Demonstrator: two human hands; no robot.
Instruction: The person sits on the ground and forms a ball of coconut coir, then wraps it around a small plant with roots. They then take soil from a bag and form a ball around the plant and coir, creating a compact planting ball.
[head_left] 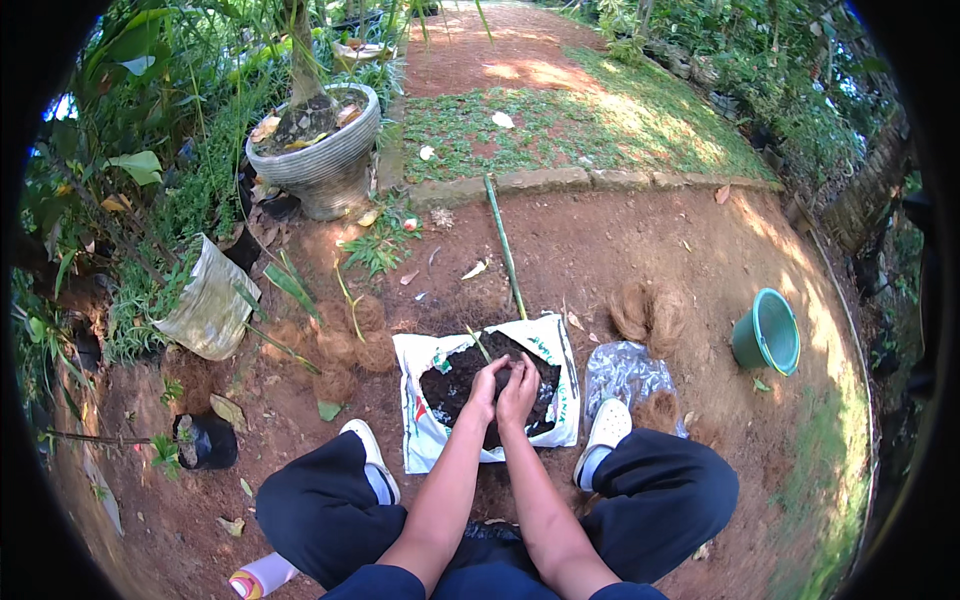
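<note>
In front of me a white sack (421,440) lies open, its edges folded back around dark soil (440,385). My left hand (487,388) and my right hand (518,388) are cupped together over it, fingers curled around a dark clump of soil (505,378). Just past my left fingers a short green stem (478,345) slants up; whether it comes out of the clump I cannot tell. Beyond the sack's left corner sit several brown fibre-wrapped balls (338,347), some with green shoots (290,290) sticking out.
Brown fibre (648,315) and a clear plastic bag (628,375) lie right of the sack, with a green bucket (766,333) farther right. A long green stick (505,245) lies beyond it. Leftward are a large planter (330,160), a tipped pale container (208,305) and a black plant bag (207,442).
</note>
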